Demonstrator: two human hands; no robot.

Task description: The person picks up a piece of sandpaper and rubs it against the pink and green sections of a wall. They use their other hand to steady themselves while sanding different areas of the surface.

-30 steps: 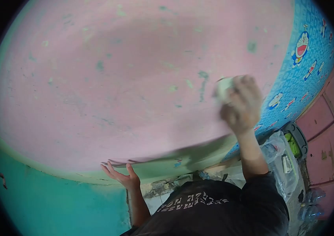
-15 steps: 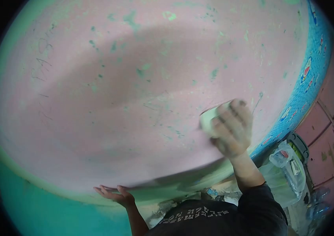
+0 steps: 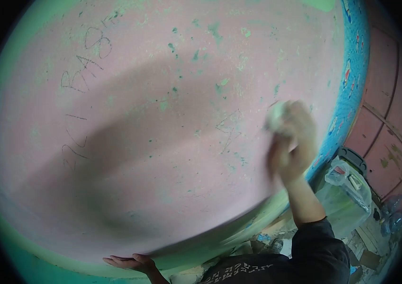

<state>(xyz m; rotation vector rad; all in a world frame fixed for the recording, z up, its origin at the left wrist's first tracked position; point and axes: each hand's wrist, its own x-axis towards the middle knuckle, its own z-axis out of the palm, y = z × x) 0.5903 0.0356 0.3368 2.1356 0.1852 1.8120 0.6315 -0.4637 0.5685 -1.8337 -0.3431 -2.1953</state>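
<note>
A large pink wall (image 3: 201, 156) with scattered green patches and pencil-like scrawl fills most of the view. My right hand (image 3: 296, 139), smeared by motion, grips a small pale pad (image 3: 276, 116) over the right part of this pink surface. The pad looks whitish green and blocky, and my fingers hide much of it. Low on the left, my left hand (image 3: 129, 262) rests with stretched fingers along the bottom of the pink area, palm turned up and holding nothing.
A blue patterned strip (image 3: 348, 80) borders the wall on the right, beside a pink panelled door (image 3: 385, 137). Below stand a clear plastic bag (image 3: 347, 194) and a grey container (image 3: 353, 160). Plastic bottles (image 3: 392, 220) and rubble (image 3: 369, 258) lie on the floor.
My right hand has moved up and slightly right with the pad, its wrist turned. The view has shifted left, and my left hand appears lower in it, still along the wall's bottom.
</note>
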